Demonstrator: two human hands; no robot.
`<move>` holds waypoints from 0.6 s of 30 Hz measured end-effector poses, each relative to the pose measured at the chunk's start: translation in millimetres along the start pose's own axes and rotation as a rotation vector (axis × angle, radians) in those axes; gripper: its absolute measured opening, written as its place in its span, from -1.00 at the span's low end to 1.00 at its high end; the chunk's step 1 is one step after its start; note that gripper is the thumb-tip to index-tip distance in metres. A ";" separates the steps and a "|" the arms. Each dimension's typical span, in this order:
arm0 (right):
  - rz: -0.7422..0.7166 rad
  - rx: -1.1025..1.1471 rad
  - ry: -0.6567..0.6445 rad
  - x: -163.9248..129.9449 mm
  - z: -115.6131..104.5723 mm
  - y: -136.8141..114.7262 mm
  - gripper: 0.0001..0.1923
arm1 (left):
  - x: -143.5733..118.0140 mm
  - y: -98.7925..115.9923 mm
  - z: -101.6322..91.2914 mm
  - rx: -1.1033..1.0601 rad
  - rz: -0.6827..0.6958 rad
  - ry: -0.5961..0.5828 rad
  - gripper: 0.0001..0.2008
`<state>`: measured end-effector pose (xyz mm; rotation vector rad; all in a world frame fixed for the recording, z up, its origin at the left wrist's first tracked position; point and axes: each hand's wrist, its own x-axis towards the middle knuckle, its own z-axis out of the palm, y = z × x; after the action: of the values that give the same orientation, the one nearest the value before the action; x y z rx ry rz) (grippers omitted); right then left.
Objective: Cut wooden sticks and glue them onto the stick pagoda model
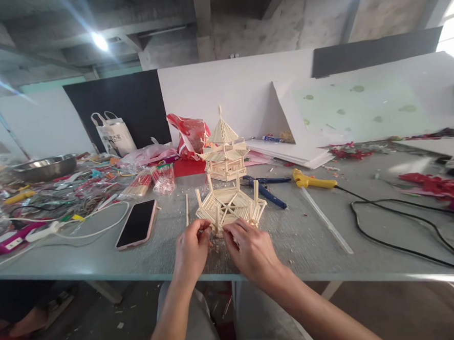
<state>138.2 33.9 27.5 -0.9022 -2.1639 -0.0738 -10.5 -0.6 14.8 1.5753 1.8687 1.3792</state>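
Both forearms come up from the bottom edge and meet at the near rim of a hexagonal stick base (231, 205) on the table (311, 236). Left hand (191, 249) has its fingers curled in narrow, the tips pinched at the base's near corner; whether a loose stick sits between them I cannot tell. Right hand (251, 250) lies just beside it, fingers bent down and touching the same near edge, so the two hands nearly touch each other. Of the two, neither is clearly closer: the base lies straight ahead of both, its flat deck spreading away from the fingertips, with short upright posts at its corners.

Beyond the base, farther from the hands, stands a tiered stick pagoda (223, 147), pale raw wood with a pointed roof. A single loose stick (187, 210) lies ahead of the left hand, its long axis running away from it. Left of that hand rests a dark glossy phone (137, 224). Ahead and right of the right hand lie blue-handled pliers (266, 188) and a yellow glue gun (313, 180) with a black cord (404, 236).
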 end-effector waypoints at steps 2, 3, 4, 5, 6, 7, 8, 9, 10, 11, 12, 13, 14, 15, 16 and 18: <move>0.007 0.000 -0.016 0.0 -0.8 0.1 -0.80 | 0.2 0.3 -0.1 -0.004 0.000 -0.002 -0.82; 0.010 0.000 -0.025 0.0 -1.1 0.0 -0.80 | 0.3 0.4 -0.1 -0.006 0.000 -0.003 -0.82; 0.012 0.000 -0.033 0.1 -1.3 -0.1 -0.79 | 0.3 0.4 -0.2 -0.006 0.000 -0.005 -0.82; 0.014 -0.001 -0.037 0.1 -1.4 -0.2 -0.79 | 0.4 0.2 -0.3 -0.005 0.000 -0.006 -0.82; 0.015 -0.002 -0.040 0.2 -1.4 -0.3 -0.79 | 0.4 -0.1 -0.3 -0.005 0.000 -0.007 -0.82; 0.014 -0.002 -0.040 0.3 -1.4 -0.3 -0.79 | 0.5 -0.5 -0.3 -0.005 0.000 -0.008 -0.81; 0.011 -0.001 -0.038 0.3 -1.3 -0.2 -0.78 | 0.6 -0.8 -0.2 -0.005 0.000 -0.009 -0.81; 0.009 0.000 -0.036 0.3 -1.2 0.0 -0.78 | 0.7 -1.2 -0.1 -0.006 0.000 -0.009 -0.81; 0.006 0.004 -0.037 0.3 -1.2 0.2 -0.78 | 0.9 -1.4 0.0 -0.006 0.001 -0.010 -0.81; 0.003 0.009 -0.037 0.3 -1.2 0.5 -0.78 | 1.0 -1.5 0.1 -0.007 0.001 -0.009 -0.81; 0.001 0.012 -0.036 0.3 -1.4 0.7 -0.78 | 1.1 -1.4 0.3 -0.008 0.001 -0.009 -0.81; -0.001 0.014 -0.036 0.3 -1.7 0.8 -0.78 | 1.2 -1.2 0.4 -0.008 0.001 -0.007 -0.81; -0.004 0.015 -0.037 0.4 -2.0 0.8 -0.78 | 1.2 -0.9 0.5 -0.008 0.002 -0.006 -0.81; -0.008 0.015 -0.037 0.4 -2.4 0.7 -0.78 | 1.2 -0.7 0.5 -0.007 0.002 -0.005 -0.81; -0.011 0.013 -0.035 0.3 -2.7 0.6 -0.78 | 1.3 -0.4 0.4 -0.006 0.003 -0.003 -0.81; -0.016 0.010 -0.035 0.1 -2.9 0.5 -0.77 | 1.3 -0.1 0.2 -0.003 0.005 0.000 -0.81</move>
<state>140.3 33.4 29.5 -0.8859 -2.2023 -0.0552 -10.8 0.6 15.1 1.5798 1.8632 1.3836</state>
